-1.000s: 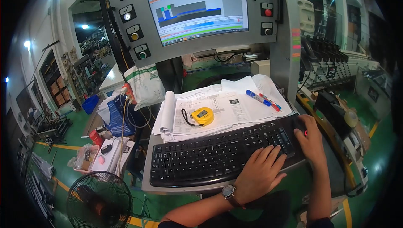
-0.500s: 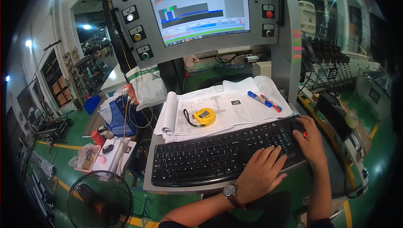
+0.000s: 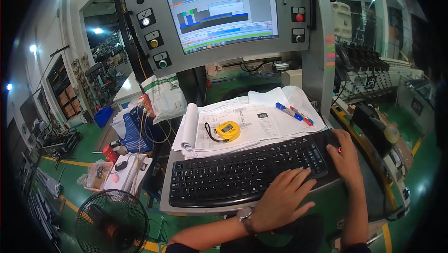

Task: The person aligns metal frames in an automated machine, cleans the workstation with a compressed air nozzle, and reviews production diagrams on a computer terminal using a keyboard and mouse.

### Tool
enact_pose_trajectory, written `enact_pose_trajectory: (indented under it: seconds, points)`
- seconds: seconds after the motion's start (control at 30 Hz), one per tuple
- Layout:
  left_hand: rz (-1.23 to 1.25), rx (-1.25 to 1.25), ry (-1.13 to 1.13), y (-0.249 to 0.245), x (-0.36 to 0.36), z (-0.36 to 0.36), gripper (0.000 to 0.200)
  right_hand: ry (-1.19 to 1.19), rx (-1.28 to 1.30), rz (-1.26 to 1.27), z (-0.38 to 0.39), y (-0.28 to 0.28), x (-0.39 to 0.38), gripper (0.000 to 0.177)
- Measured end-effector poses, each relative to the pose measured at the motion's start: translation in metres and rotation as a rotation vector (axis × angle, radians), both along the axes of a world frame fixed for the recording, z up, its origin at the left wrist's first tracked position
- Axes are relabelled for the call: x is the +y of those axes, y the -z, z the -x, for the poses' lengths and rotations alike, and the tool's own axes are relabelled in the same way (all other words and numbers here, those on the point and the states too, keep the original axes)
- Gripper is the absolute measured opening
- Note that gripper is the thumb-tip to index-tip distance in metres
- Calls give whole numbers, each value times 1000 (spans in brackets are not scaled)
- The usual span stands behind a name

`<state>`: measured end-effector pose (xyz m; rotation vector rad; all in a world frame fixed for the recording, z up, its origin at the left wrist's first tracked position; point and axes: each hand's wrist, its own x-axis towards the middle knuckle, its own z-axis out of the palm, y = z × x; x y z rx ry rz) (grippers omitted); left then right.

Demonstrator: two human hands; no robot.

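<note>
Keyboard (image 3: 233,173): left hand (image 3: 280,199) on right-end keys, fingers (image 3: 298,177) spread; right hand (image 3: 346,156) cupping mouse (image 3: 332,138); pop-up on monitor (image 3: 219,10), input seemingly midway.

A single head-worn camera looks forward and down from close above the keyboard (image 3: 242,171); its wide fisheye view reaches up to the monitor (image 3: 219,8) and the surrounding workshop floor (image 3: 88,145)

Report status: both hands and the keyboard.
Left hand flat on keyboard, right end, fingers spread. Right hand cupped over mouse. Tape measure on papers behind keyboard, clear of hands.
</note>
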<state>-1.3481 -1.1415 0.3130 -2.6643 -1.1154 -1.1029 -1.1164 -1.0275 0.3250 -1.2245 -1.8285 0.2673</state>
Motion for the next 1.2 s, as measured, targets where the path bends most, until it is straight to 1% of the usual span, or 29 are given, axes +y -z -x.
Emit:
enact_pose_trajectory:
  seconds: [0.07, 0.2, 0.3, 0.4, 0.47, 0.6, 0.7, 0.8, 0.9, 1.0, 1.03, 1.13, 1.2]
  points:
    - [31, 7, 9, -15, -17, 14, 54, 8, -5, 10, -1, 2, 0, 47]
    - [2, 95, -54, -68, -42, 54, 59, 21, -5, 31, 0, 1, 0, 47]
    - [-97, 181, -232, -108, -41, 87, 62, 21, 5, 36, 0, 2, 0, 46]
    - [-307, 190, -396, -131, -10, 130, 57, 20, 7, 35, 0, 2, 1, 46]
    - [-358, 171, -514, -144, 16, 163, 53, 26, 5, 36, -1, 2, 1, 46]
    - [-429, 125, -704, -164, 67, 225, 52, 33, 3, 47, -2, 1, 0, 46]
    - [-566, 119, -778, -175, 104, 270, 58, 28, 0, 27, -2, 3, 2, 47]
    - [-738, -18, -924, -191, 136, 305, 72, 25, -7, 1, -4, 6, 5, 48]
    - [-720, -420, -1011, -207, 156, 331, 83, 24, -8, 3, -4, 5, 3, 50]
    - [-464, -720, -1064, -217, 180, 371, 85, 24, -16, -1, -5, 5, 3, 51]
    - [-276, -820, -842, -219, 178, 380, 73, 23, -20, -5, -5, 5, 3, 51]
    - [-270, -990, -656, -216, 189, 392, 59, 38, -24, 0, -2, 2, 1, 51]
    - [-300, -987, -629, -209, 196, 395, 52, 32, -33, 4, -1, 0, -1, 51]
